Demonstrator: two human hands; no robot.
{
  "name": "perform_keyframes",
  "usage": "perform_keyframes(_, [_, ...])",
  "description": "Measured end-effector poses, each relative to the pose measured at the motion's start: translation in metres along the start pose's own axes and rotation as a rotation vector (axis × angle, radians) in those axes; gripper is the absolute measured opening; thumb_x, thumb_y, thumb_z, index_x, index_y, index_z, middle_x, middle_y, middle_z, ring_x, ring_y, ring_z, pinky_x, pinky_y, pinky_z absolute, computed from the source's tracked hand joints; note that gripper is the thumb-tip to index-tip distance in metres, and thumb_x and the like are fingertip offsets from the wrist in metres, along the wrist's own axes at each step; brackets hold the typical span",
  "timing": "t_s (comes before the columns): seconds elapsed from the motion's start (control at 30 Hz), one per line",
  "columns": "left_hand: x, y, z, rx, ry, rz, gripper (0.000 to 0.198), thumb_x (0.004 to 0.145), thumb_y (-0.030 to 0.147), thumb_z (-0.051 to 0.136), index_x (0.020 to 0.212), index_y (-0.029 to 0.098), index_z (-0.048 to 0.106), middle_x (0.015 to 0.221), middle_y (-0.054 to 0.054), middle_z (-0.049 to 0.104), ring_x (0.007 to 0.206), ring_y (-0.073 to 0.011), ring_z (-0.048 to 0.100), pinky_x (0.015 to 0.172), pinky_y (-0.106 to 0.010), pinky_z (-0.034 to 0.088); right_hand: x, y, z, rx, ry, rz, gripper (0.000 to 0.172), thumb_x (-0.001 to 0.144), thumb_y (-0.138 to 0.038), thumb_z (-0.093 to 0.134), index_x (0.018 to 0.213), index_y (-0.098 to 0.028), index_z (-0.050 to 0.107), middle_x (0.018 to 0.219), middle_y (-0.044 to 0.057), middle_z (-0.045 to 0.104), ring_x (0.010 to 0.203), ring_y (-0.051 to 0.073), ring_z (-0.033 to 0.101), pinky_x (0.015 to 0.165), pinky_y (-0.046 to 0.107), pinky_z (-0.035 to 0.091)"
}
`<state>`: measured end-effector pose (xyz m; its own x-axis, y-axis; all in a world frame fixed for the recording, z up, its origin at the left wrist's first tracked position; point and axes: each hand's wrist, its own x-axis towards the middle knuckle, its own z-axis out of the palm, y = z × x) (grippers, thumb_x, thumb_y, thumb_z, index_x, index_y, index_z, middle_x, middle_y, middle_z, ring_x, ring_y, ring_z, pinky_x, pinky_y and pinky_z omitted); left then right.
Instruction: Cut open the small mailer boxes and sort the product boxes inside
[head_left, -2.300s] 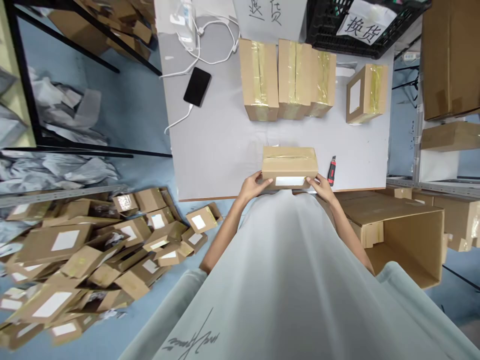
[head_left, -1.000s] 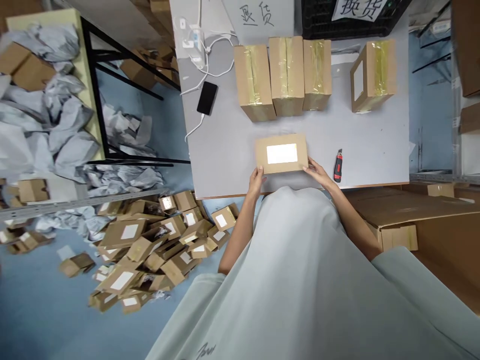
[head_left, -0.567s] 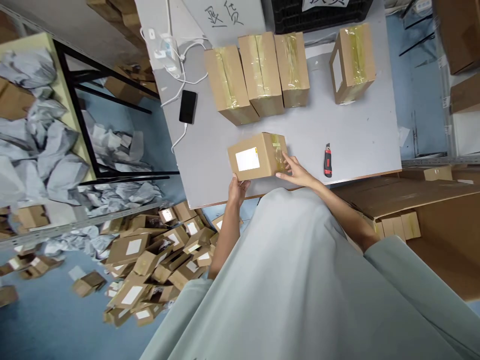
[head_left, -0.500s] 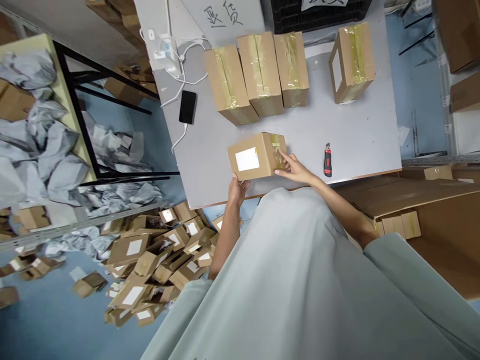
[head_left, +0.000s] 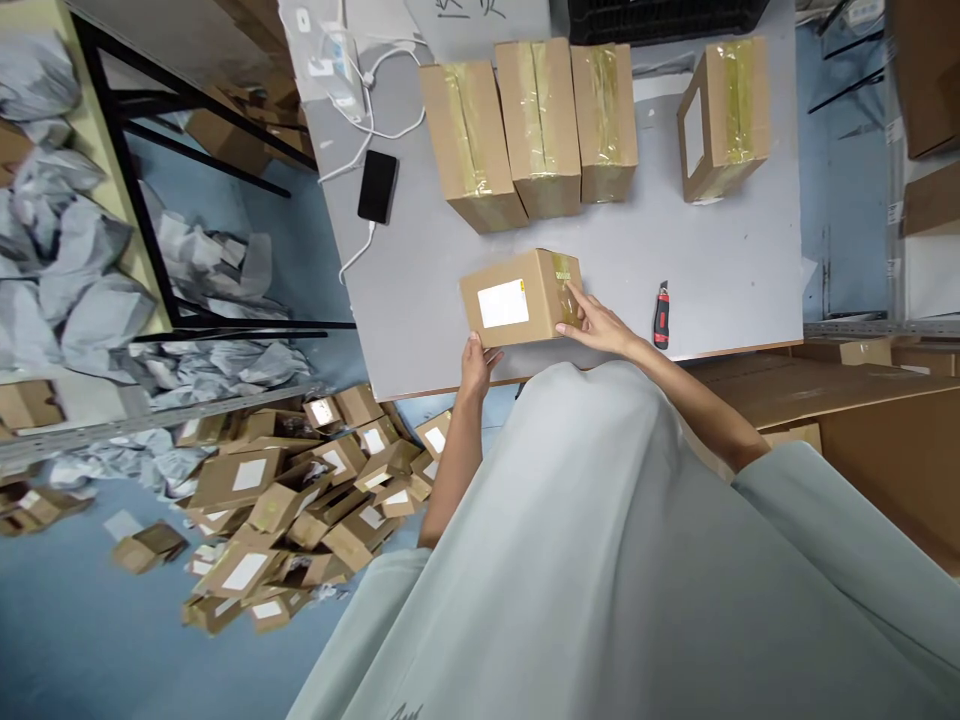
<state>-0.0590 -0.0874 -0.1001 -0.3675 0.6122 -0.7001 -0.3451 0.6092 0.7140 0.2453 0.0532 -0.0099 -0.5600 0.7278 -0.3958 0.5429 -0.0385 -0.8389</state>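
A brown cardboard box (head_left: 536, 315) with a white label lies near the front edge of the grey table (head_left: 405, 320). At its lower left corner my left hand (head_left: 476, 365) grips it, thumb on the side and fingers partly underneath. My right hand (head_left: 600, 325) holds the taped right end, its fingers spread on the tape and the lower corner. To the right lies a red and black utility knife (head_left: 661, 318). Behind stand three taped boxes (head_left: 538, 130) side by side, and another taped box (head_left: 724, 120) stands apart at the right.
A black phone (head_left: 377, 187) on a white cable lies at the table's left, by a power strip (head_left: 341, 70). Many small boxes (head_left: 247, 475) are heaped on the floor at left. A large open carton (head_left: 885, 420) stands at the right.
The view has shifted slightly, so the table's things appear a little higher and mostly further right. Both hands remain on the labelled box, with little change in their hold.
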Motion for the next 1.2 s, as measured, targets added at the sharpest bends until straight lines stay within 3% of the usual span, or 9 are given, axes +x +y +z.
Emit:
perform_keyframes(0.27, [0.001, -0.001, 0.005, -0.002, -0.044, 0.041, 0.060, 0.106, 0.077, 0.061, 0.139, 0.028, 0.067, 0.151, -0.015, 0.073, 0.130, -0.0284, 0.076, 0.115, -0.049, 0.062, -0.001, 0.019, -0.017, 0.026, -0.040, 0.088, 0.109, 0.094, -0.084, 0.075, 0.184, -0.035, 0.035, 0.126, 0.010, 0.075, 0.110, 0.034, 0.075, 0.115, 0.063, 0.060])
perform_keyframes(0.43, [-0.005, 0.010, 0.023, 0.060, -0.133, 0.093, 0.057, 0.102, 0.071, 0.073, 0.138, 0.027, 0.070, 0.158, -0.016, 0.068, 0.144, -0.0320, 0.068, 0.119, -0.052, 0.059, -0.006, 0.030, -0.025, 0.129, -0.011, 0.166, 0.116, 0.087, -0.084, 0.081, 0.180, -0.026, 0.043, 0.153, 0.017, 0.070, 0.131, 0.038, 0.072, 0.124, 0.062, 0.055])
perform_keyframes(0.57, [-0.012, 0.017, 0.041, 0.104, -0.081, 0.112, 0.059, 0.102, 0.067, 0.075, 0.144, 0.026, 0.070, 0.163, -0.016, 0.065, 0.149, -0.0324, 0.064, 0.120, -0.052, 0.057, -0.020, 0.029, -0.017, 0.278, -0.004, 0.149, 0.116, 0.087, -0.081, 0.082, 0.181, -0.028, 0.040, 0.173, 0.014, 0.059, 0.145, 0.036, 0.066, 0.127, 0.059, 0.054])
perform_keyframes(0.7, [-0.030, 0.019, 0.050, 0.140, 0.001, 0.101, 0.062, 0.102, 0.069, 0.072, 0.145, 0.023, 0.071, 0.159, -0.017, 0.068, 0.144, -0.0335, 0.066, 0.114, -0.050, 0.062, -0.041, 0.026, -0.013, 0.353, 0.007, 0.170, 0.118, 0.085, -0.080, 0.085, 0.181, -0.030, 0.039, 0.178, 0.012, 0.053, 0.152, 0.036, 0.064, 0.130, 0.060, 0.052])
perform_keyframes(0.8, [-0.050, 0.020, 0.050, 0.146, -0.032, 0.173, 0.065, 0.100, 0.072, 0.073, 0.145, 0.024, 0.073, 0.158, -0.016, 0.068, 0.139, -0.0330, 0.069, 0.107, -0.046, 0.064, -0.060, 0.023, -0.021, 0.372, 0.034, 0.140, 0.115, 0.085, -0.083, 0.083, 0.179, -0.029, 0.044, 0.177, 0.012, 0.055, 0.152, 0.039, 0.063, 0.129, 0.060, 0.054])
perform_keyframes(0.93, [-0.071, 0.031, 0.048, 0.272, -0.051, 0.307, 0.069, 0.087, 0.068, 0.089, 0.139, 0.023, 0.079, 0.142, -0.015, 0.072, 0.113, -0.0279, 0.074, 0.095, -0.040, 0.065, -0.080, 0.016, -0.043, 0.234, 0.195, 0.154, 0.109, 0.088, -0.086, 0.078, 0.176, -0.027, 0.052, 0.164, 0.016, 0.065, 0.131, 0.041, 0.074, 0.118, 0.062, 0.062])
perform_keyframes(1.03, [-0.076, 0.043, 0.050, 0.371, 0.000, 0.407, 0.057, 0.093, 0.069, 0.083, 0.125, 0.021, 0.085, 0.119, -0.011, 0.073, 0.097, -0.0231, 0.071, 0.092, -0.038, 0.063, -0.082, 0.005, -0.055, 0.037, 0.334, 0.161, 0.093, 0.094, -0.088, 0.070, 0.162, -0.025, 0.068, 0.133, 0.016, 0.074, 0.110, 0.037, 0.076, 0.112, 0.060, 0.063])
perform_keyframes(1.1, [-0.075, 0.050, 0.053, 0.416, 0.066, 0.436, 0.053, 0.099, 0.069, 0.078, 0.117, 0.020, 0.088, 0.107, -0.009, 0.072, 0.091, -0.0222, 0.068, 0.092, -0.039, 0.061, -0.076, -0.002, -0.058, -0.063, 0.358, 0.139, 0.086, 0.098, -0.092, 0.059, 0.144, -0.022, 0.081, 0.110, 0.013, 0.072, 0.099, 0.034, 0.074, 0.108, 0.058, 0.063])
perform_keyframes(1.2, [-0.070, 0.057, 0.058, 0.450, 0.184, 0.413, 0.051, 0.101, 0.067, 0.076, 0.109, 0.018, 0.089, 0.097, -0.008, 0.069, 0.085, -0.0226, 0.065, 0.094, -0.043, 0.058, -0.060, -0.010, -0.055, -0.135, 0.308, 0.096, 0.091, 0.099, -0.098, 0.043, 0.104, -0.019, 0.088, 0.084, 0.008, 0.061, 0.088, 0.032, 0.069, 0.100, 0.057, 0.064])
